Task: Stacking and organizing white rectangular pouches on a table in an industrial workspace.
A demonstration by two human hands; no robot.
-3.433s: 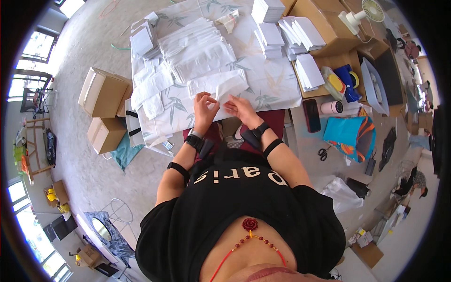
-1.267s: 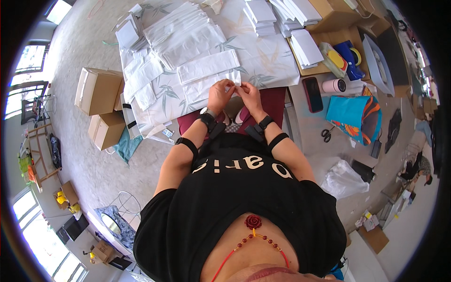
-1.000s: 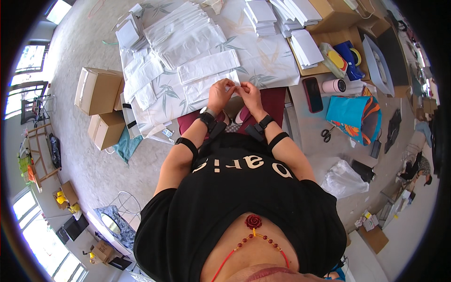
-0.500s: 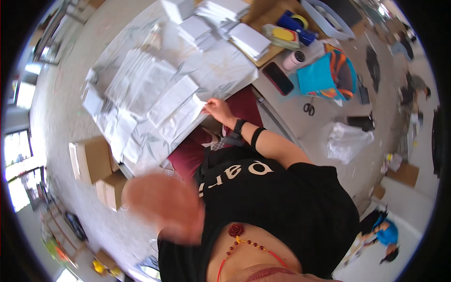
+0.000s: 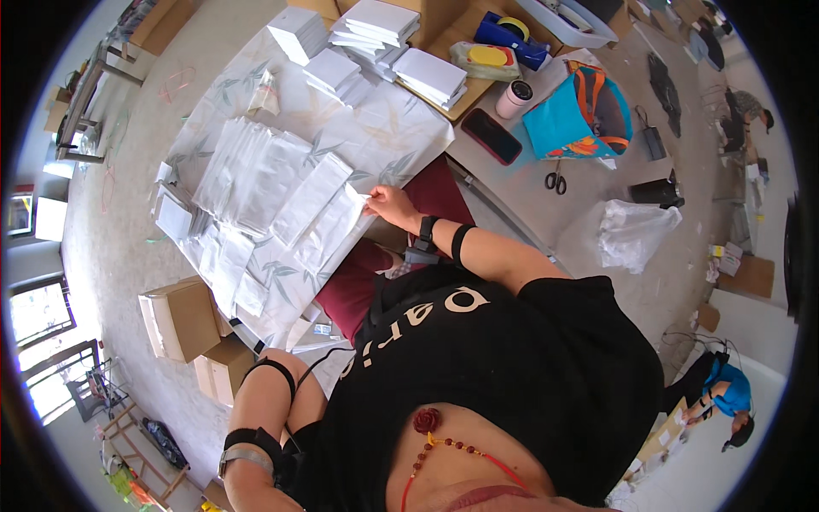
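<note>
My right hand [image 5: 391,206] pinches the edge of a clear, flat plastic bag [image 5: 334,224] at the near edge of the cloth-covered table [image 5: 401,141]. Beside that bag lies a white, narrow folded piece [image 5: 314,198], partly under clear film. A layered pile of clear plastic bags [image 5: 247,175] sits farther left. My left arm is bent upward toward me, and only the back part of my left hand [image 5: 256,495] shows past its wristband; its fingers are cut off by the lower edge.
Stacks of white boxes [image 5: 372,24] stand at the back, near blue tape rolls [image 5: 512,41]. To the right are a phone [image 5: 491,136], a pink bottle [image 5: 514,99], a blue bag [image 5: 559,126] and scissors [image 5: 555,181]. Cardboard boxes [image 5: 183,317] stand left of the table.
My left hand, blurred in front of my chest before, has swung down and back to the lower edge. My right hand keeps its pinch on the plastic bag. The view has shifted slightly.
</note>
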